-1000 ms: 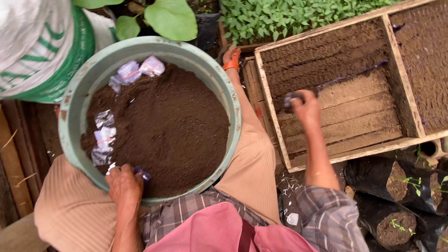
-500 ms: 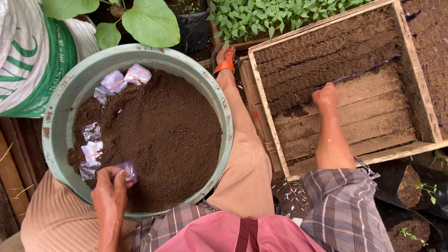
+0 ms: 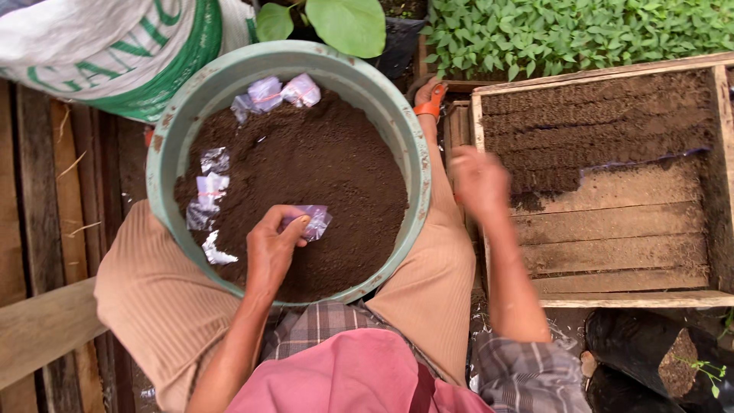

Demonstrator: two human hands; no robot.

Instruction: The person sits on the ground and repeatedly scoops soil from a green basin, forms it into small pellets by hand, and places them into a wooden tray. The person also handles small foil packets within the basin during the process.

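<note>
- Head view, looking down at your lap: the wooden tray (image 3: 612, 252) lies at your right. Its far part is packed with dark soil rows, its near slats are bare.
- Your green basin (image 3: 417, 164) sits between your knees on your tan trousers (image 3: 153, 298), filled with dark soil (image 3: 329, 168).
- You have a white sack with green print (image 3: 107, 53) beyond the basin at the upper left, and leafy seedlings (image 3: 566, 30) behind the tray.
- Black soil-filled nursery bags (image 3: 657, 359) stand near your right elbow, at the lower right.
- Your right hand (image 3: 478, 180) hovers blurred over the near left corner of the tray, just beside the basin rim. You cannot tell from this view whether its grip is wide or closed.
- Your left hand (image 3: 271, 248) rests on the soil in the near half of the basin, its grip pinched on a small clear plastic bag (image 3: 315, 222) that lies against the soil.
- More small plastic bags lie loose: two at the far rim (image 3: 279, 92) and several along the left wall (image 3: 208, 203).
</note>
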